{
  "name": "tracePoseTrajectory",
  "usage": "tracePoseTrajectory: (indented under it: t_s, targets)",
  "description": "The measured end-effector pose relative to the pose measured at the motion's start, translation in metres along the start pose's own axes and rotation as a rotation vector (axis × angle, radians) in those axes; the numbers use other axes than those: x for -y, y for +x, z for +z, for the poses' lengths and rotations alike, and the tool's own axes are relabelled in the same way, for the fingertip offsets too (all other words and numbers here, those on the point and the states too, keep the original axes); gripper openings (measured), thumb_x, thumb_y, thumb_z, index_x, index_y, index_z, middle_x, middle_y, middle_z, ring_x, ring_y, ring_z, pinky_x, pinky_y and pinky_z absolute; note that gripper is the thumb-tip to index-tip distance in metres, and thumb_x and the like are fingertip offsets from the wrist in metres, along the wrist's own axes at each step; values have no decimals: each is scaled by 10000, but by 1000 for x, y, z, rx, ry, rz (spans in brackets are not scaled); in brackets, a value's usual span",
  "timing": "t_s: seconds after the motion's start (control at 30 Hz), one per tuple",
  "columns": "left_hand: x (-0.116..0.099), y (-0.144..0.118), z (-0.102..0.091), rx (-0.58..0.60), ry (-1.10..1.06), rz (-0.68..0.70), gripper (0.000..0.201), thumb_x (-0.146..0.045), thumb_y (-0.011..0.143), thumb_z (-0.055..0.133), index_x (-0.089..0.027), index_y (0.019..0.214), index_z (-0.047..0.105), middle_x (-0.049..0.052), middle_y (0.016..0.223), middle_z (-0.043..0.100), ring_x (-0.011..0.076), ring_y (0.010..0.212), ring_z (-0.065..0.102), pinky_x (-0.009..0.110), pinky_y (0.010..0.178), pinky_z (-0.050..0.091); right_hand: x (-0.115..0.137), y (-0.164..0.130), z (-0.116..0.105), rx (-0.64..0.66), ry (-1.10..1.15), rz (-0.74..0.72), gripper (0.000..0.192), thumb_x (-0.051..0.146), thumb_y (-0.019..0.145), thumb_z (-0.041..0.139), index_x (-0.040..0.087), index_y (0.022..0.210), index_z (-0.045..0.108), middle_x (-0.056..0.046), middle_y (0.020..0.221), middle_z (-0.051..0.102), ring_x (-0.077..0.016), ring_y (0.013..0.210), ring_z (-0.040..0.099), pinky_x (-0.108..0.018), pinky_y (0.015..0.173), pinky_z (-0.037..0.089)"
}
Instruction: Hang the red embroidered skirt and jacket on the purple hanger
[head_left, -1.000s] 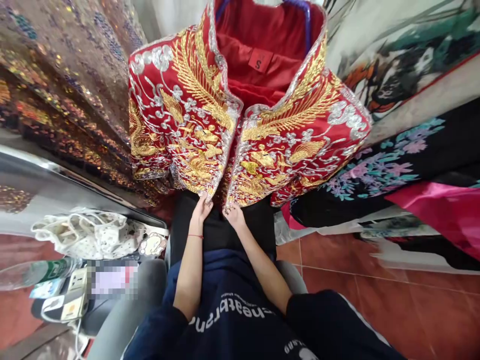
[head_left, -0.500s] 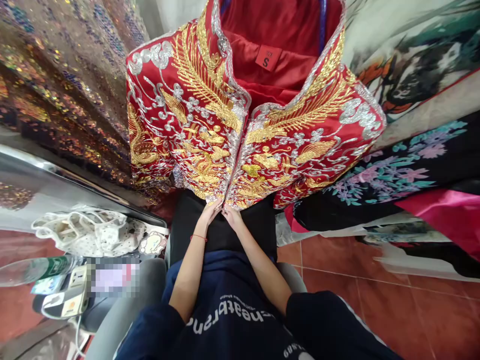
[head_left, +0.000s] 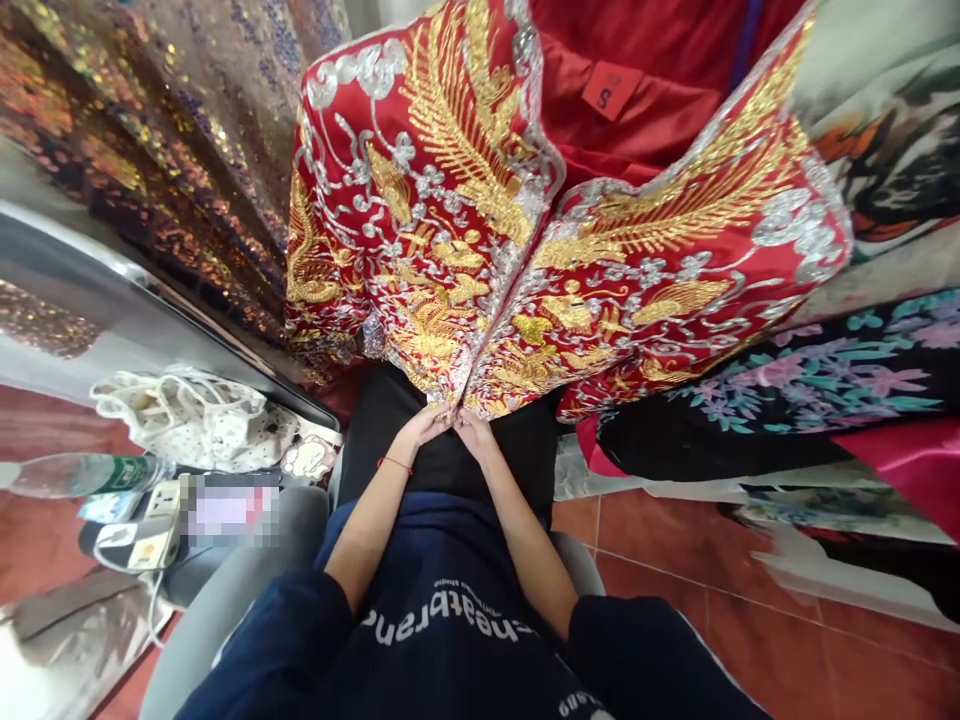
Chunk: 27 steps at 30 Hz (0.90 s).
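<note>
A red jacket [head_left: 517,290] with gold and silver embroidery hangs in front of me, its front edges close together down the middle. Inside the collar is a red size label [head_left: 611,90] marked S. My left hand [head_left: 427,425], below a thin red bracelet, is closed on the jacket's lower front corner. Right beside it, my right hand [head_left: 474,434] pinches the other front edge at the hem. The fingertips of both hands nearly meet; any small fastener between them is hidden. Black cloth [head_left: 517,470] lies under my hands across my lap.
Sequinned fabric [head_left: 187,180] hangs at the left above a dark-edged frame [head_left: 247,375]. A white dotted cloth bag [head_left: 187,415], plastic bottle [head_left: 82,474] and power strip [head_left: 156,520] sit lower left. Black floral garments [head_left: 817,380] hang at the right over the tiled floor [head_left: 660,570].
The view has shifted and tilted, so the jacket appears closer and further right. Both hands stay together at the hem, still holding the front edges.
</note>
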<state>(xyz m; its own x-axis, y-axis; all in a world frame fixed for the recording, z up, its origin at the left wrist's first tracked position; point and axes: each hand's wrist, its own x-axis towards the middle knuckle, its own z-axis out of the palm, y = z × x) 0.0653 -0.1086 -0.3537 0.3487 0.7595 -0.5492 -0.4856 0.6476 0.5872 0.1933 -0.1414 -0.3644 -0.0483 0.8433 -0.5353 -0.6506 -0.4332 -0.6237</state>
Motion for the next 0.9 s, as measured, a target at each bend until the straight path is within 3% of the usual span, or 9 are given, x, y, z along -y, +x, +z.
tracePoseTrajectory:
  t_s: [0.17, 0.3, 0.43, 0.53, 0.67, 0.9]
  targets:
    - [1, 6, -3, -30, 54, -72, 367, -376, 959, 622, -153, 1250, 605, 101, 1230, 639, 207, 1042, 655, 412, 881, 584, -2, 0, -3, 38, 29, 23, 281, 365, 971, 630, 147, 1149, 640, -56, 1089, 679, -158, 901, 674, -343, 784, 594]
    - [-3, 4, 2, -35, 78, -21, 253, -337, 933, 669, -125, 1069, 658, 47, 979, 687, 137, 820, 660, 309, 742, 580, -1, 1, -3, 54, 62, 6, 228, 341, 970, 635, 146, 1087, 652, -40, 1032, 684, -140, 856, 668, -319, 762, 588]
    - [-5, -1, 9, -15, 71, 42, 314, -301, 654, 913, -115, 774, 691, -5, 643, 644, 97, 594, 583, 253, 636, 501, -3, 4, -5, 52, 78, 8, 226, 338, 970, 635, 147, 1090, 651, -42, 1039, 683, -141, 860, 668, -316, 758, 587]
    - [-5, -3, 12, 5, 65, 67, 396, -345, 530, 962, -116, 685, 678, -11, 567, 612, 93, 536, 546, 254, 581, 453, -5, 7, -7, 44, 81, 8, 235, 340, 971, 633, 150, 1108, 649, -47, 1059, 681, -145, 873, 668, -321, 765, 590]
    - [-5, -3, 13, 2, 55, 93, 417, -356, 505, 969, -111, 675, 678, -6, 563, 612, 95, 530, 543, 255, 565, 429, -6, 10, -8, 30, 82, 3, 247, 341, 971, 634, 150, 1126, 645, -51, 1075, 679, -148, 882, 670, -326, 769, 592]
    - [10, -3, 12, -92, -16, 180, 441, -322, 540, 965, -128, 861, 734, 7, 671, 678, 121, 640, 621, 271, 670, 483, -6, 19, -10, -20, 72, -14, 302, 357, 970, 632, 157, 1196, 627, -68, 1149, 666, -172, 946, 671, -359, 808, 595]
